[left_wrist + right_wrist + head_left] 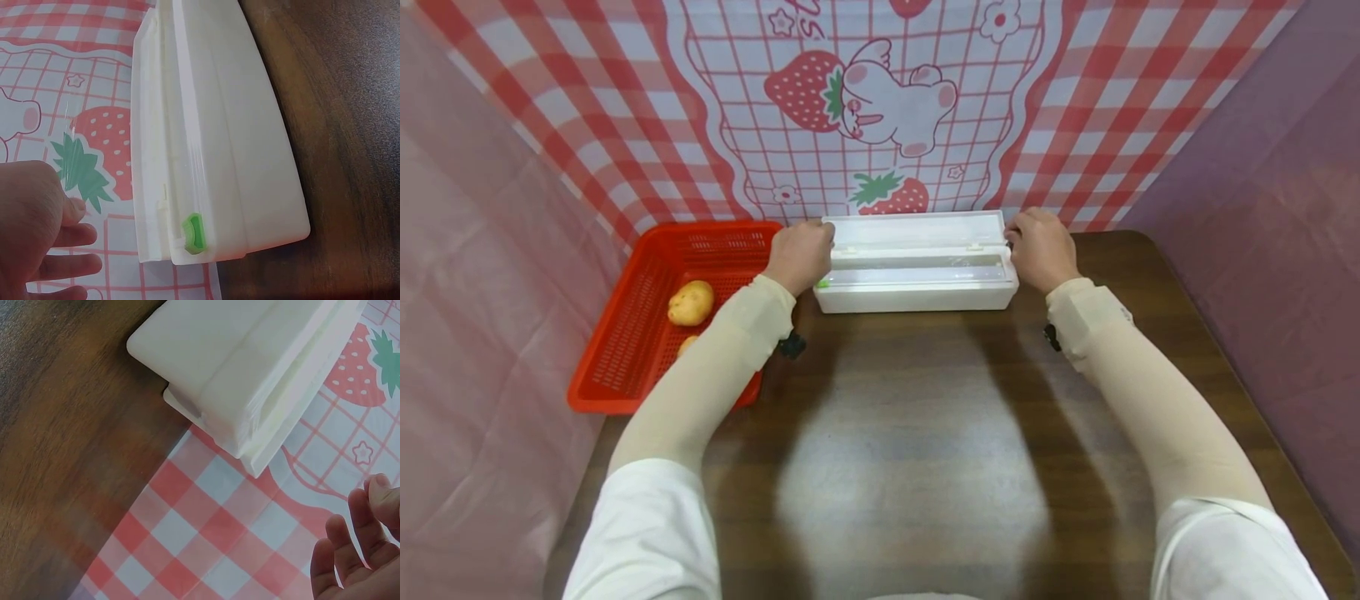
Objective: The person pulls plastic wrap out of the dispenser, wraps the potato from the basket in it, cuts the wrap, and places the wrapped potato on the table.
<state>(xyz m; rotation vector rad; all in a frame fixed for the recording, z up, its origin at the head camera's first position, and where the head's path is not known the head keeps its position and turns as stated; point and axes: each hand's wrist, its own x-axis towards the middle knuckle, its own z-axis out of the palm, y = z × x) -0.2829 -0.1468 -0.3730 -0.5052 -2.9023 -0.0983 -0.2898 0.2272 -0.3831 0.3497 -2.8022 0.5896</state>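
Observation:
A white cling film dispenser (917,299) stands on the table with its hinged lid (917,228) raised at the back. A green slide cutter (195,234) sits at the left end of its front edge. Near that end, my left hand (802,252) has thumb and forefinger together; faint glossy streaks by them look like clear cling film (74,147). Past the other end, my right hand (1042,252) pinches thumb to forefinger, its other fingers loosely bent. The film at the right fingertips is too clear to make out. Both hands stand apart from the dispenser in the wrist views.
A red plastic basket (597,406) stands at the left, with a potato (691,302) inside and another partly hidden by the left forearm. Brown wooden table (917,467) stretches in front. Behind the dispenser hangs a checked strawberry-print cloth (1075,108); pinkish sheets flank both sides.

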